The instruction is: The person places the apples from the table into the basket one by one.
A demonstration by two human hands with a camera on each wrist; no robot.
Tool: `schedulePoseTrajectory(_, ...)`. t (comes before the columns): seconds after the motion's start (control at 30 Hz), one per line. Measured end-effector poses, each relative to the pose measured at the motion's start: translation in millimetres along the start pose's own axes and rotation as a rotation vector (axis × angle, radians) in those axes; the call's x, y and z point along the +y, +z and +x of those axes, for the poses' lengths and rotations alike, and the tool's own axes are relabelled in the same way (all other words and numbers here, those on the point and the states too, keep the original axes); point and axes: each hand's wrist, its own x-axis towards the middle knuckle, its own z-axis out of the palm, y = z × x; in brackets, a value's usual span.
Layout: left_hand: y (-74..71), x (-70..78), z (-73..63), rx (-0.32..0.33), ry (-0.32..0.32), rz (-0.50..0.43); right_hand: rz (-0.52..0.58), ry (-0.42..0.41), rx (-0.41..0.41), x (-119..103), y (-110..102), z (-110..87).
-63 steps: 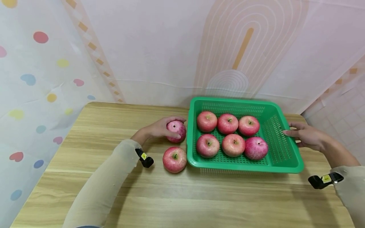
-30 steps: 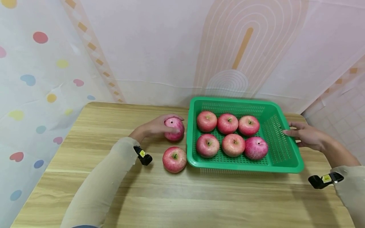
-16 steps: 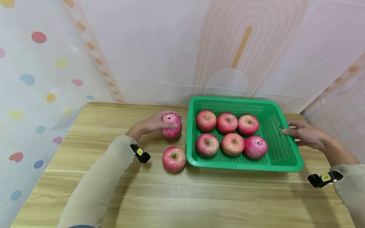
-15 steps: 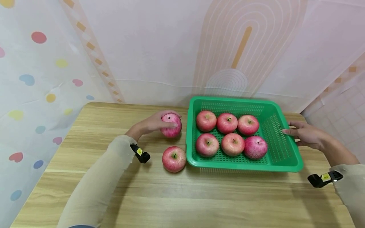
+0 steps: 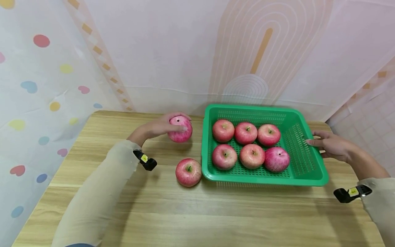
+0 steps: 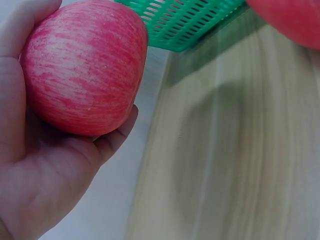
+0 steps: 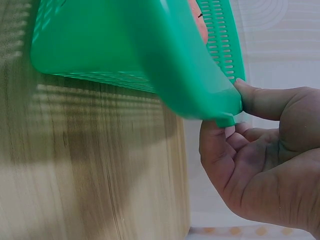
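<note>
My left hand (image 5: 160, 126) grips a pink-streaked apple (image 5: 180, 129), thumb on the near side and fingers round the far side. In the left wrist view this apple (image 6: 85, 70) fills the palm, above the table and its shadow. A redder apple (image 5: 188, 172) stands on the table beside the left end of the green plastic basket (image 5: 265, 180). Several apples lie inside the basket in two rows, among them a darker pink one (image 5: 277, 160). At the basket's right end my right hand (image 5: 334, 146) pinches the rim, thumb on top and fingers beneath, as the right wrist view shows.
The wood-grain table (image 5: 197, 216) reaches back to a patterned cloth backdrop (image 5: 172, 51). A second cloth with coloured dots and hearts (image 5: 46, 120) hangs on the left. Dark wrist cameras sit on both sleeves.
My left hand has moved left, back and upward with the pink-streaked apple, away from the basket. The right hand, the basket and the other apples have stayed in place.
</note>
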Motion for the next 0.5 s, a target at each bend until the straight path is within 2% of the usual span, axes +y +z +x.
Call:
schedulePoseTrajectory(0.2,-6.2,14.2,-1.3,-0.001,0.027,-0.025,0.0,-0.001,0.002,0.1,-0.2,0.6)
schedulePoseTrajectory(0.5,-10.9,36.4,4.0,0.0,0.038,0.039,0.005,0.0,0.001,0.9,-0.8,0.4)
